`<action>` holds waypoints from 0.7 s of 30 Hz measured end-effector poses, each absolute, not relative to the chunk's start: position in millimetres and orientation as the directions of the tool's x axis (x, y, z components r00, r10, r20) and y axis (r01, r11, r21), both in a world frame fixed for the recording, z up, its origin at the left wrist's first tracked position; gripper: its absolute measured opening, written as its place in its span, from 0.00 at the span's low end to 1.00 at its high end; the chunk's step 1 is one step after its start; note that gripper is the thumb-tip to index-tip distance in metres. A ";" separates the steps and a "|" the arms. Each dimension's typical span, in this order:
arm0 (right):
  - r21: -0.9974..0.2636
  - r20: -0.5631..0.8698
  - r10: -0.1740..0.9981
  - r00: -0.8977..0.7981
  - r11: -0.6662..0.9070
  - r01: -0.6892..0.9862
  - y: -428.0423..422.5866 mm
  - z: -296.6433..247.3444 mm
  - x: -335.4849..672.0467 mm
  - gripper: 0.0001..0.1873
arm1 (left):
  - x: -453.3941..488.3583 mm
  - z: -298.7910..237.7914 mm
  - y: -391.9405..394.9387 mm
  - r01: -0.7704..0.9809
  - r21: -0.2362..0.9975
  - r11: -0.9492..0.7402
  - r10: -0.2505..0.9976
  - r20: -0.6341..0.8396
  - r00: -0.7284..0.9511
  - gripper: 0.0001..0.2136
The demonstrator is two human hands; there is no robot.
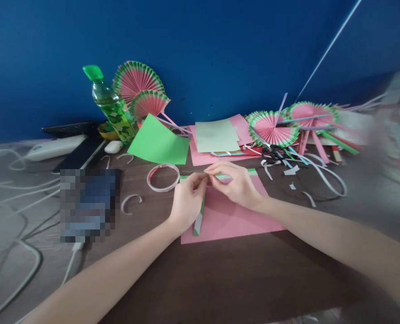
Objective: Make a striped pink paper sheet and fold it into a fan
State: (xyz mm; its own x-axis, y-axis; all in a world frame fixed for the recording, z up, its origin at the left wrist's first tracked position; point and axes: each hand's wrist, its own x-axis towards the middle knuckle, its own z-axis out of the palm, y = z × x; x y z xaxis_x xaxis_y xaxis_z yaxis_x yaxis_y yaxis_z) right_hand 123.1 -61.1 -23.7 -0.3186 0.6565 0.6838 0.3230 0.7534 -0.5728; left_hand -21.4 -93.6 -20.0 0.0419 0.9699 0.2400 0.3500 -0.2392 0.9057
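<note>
My left hand [188, 200] is closed around a narrow folded paper strip [199, 219], green and white at its lower end, which slants down from my fingers. My right hand [235, 184] pinches at the strip's upper end, its fingertips meeting those of the left. A thin thread-like strand [188, 171] sticks out leftward from the pinch; most of it is hidden by my fingers. Beneath both hands lies a pink sheet [240, 220] with a green and white band along its far edge.
Left of my hands are a tape roll [148, 180], a blurred-out phone [90, 207] and white cables [34, 252]. Behind stand a green bottle [114, 108], pleated paper fans [139, 83] and a green sheet [162, 141]. Black-handled scissors [273, 154] and paper scraps [292, 170] lie right.
</note>
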 end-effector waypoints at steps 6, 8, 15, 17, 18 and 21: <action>-0.649 0.630 0.717 -0.299 0.697 0.303 -62.2 -22.6 123.9 0.05 | -20.4 -17.8 -92.4 0.300 0.929 -0.219 0.976 0.215 0.046 0.09; -0.686 0.604 0.749 -0.274 0.663 0.301 -61.4 -20.4 124.8 0.04 | -20.1 -17.6 -91.9 0.257 0.945 -0.201 0.980 0.195 0.049 0.09; -0.897 0.440 0.886 0.144 0.426 0.117 -27.9 -20.5 136.9 0.05 | -20.3 -21.4 -88.2 0.018 0.999 -0.043 0.998 0.043 0.039 0.10; -0.941 0.333 0.898 0.287 0.338 0.034 -13.2 -23.3 144.0 0.05 | -20.7 -21.9 -87.3 -0.017 0.999 -0.034 0.999 0.035 0.016 0.09; -0.949 0.298 0.894 0.335 0.315 0.004 -6.2 -24.6 148.1 0.05 | -21.0 -21.9 -86.9 -0.027 0.999 -0.034 0.999 0.034 0.004 0.09; -0.961 0.221 0.878 0.426 0.271 -0.061 10.8 -26.7 160.9 0.04 | -21.8 -21.4 -86.2 -0.054 0.998 -0.031 0.999 0.029 -0.030 0.09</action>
State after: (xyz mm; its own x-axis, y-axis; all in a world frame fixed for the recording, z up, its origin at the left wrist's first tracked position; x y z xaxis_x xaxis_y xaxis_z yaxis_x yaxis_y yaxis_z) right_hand 160.9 10.8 -26.7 0.4257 0.8776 0.2206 -0.0606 0.2709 -0.9607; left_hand -21.8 -86.2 -21.4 -0.0305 0.9991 0.0292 -0.0539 -0.0309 0.9981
